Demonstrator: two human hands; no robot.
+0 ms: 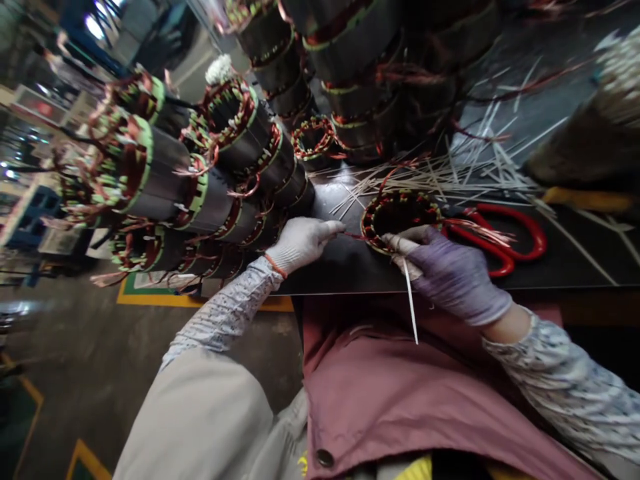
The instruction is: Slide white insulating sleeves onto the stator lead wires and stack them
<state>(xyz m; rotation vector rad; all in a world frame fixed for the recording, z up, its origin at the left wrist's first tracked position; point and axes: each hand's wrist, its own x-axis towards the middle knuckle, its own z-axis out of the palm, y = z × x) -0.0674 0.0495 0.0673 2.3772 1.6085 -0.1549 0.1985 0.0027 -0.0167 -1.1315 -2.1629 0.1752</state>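
On the dark bench in front of me stands a motor stator (373, 223) with copper windings round its rim. My left hand (304, 243), in a white glove, pinches a thin reddish wire (354, 235) that runs from the stator's left side. My right hand (450, 270), in a purple glove with wrapped fingertips, is closed at the stator's near rim. A white strip (411, 303) hangs down from its fingers. Just right of the stator, red-handled scissors (537, 233) lie beside a bundle of copper wire ends (483, 231). The right fingertips partly hide the rim.
Stacked stators (170, 167) crowd the left, and taller dark stacks (350, 67) stand behind. Loose white strips (475, 170) are scattered across the bench beyond the stator. A yellow-handled tool (587, 199) lies at the right, near a bundle of white material (623, 80).
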